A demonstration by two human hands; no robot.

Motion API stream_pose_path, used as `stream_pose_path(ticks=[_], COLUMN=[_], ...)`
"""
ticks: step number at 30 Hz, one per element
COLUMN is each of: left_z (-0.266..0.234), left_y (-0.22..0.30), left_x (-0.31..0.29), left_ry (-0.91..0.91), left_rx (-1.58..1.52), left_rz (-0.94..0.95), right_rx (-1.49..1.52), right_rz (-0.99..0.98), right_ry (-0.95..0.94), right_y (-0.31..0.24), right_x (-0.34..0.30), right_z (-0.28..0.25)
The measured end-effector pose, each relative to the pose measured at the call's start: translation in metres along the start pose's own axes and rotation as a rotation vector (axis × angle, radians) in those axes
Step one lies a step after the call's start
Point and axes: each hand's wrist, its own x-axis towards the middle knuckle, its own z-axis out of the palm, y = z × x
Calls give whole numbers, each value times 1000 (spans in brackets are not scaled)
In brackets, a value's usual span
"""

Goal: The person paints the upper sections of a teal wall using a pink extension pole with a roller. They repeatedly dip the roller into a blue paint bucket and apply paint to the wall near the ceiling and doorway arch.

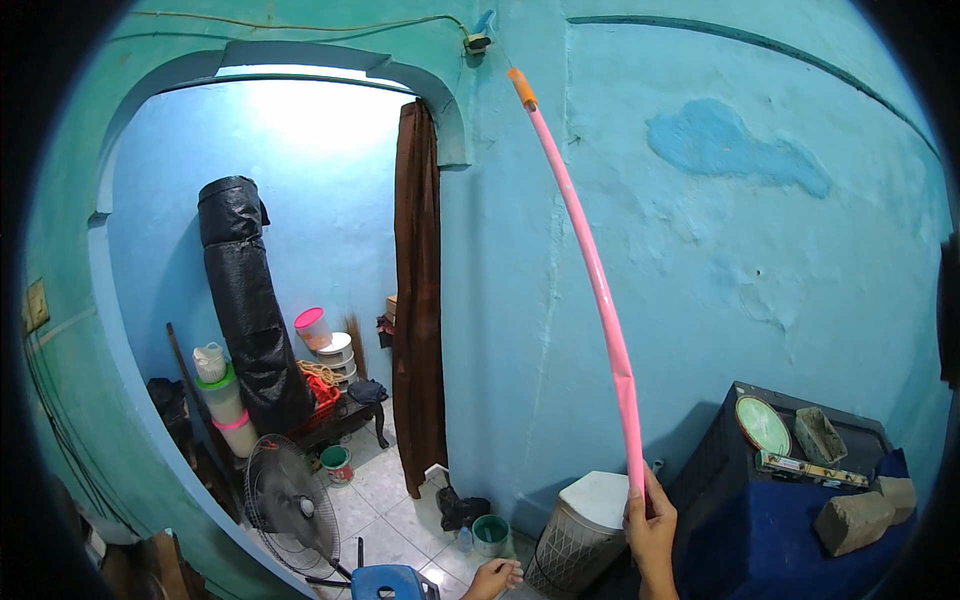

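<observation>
My right hand [653, 528] is closed round the lower end of a long pink pole [597, 280], which rises up the wall and leans to the left. An orange piece [522, 89] caps its upper end, a little below and right of a small dark fixture [477, 43] on the wall. Lower in the picture, my left hand [495, 577] is loosely closed, its fingers curled with nothing visible in them. It is nearest to a blue plastic stool [388, 583] and a green bucket [490, 536]. A pale lidded bin [582, 525] stands between my hands.
A dark cabinet [715, 455] at the right bears a round green-faced object [763, 425] and stone blocks [855, 522]. To the left stand a fan [295, 500] and a doorway with a brown curtain [418, 300]. Beyond it leans a black wrapped roll [248, 310] beside several tubs.
</observation>
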Motion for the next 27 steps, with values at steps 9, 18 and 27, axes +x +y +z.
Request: stream_pose_path(ticks=[9, 18, 27], left_z=[-7, -13, -14], left_y=[-6, -10, -10], left_x=[-3, -5, -7], left_ry=[44, 101, 115], left_rx=[12, 23, 51], left_rz=[-6, -22, 1], right_rx=[-126, -150, -175], right_rz=[-186, -329, -190], right_ry=[-29, -6, -134], right_y=[14, -34, -25], right_x=[0, -29, -76], right_z=[9, 14, -8])
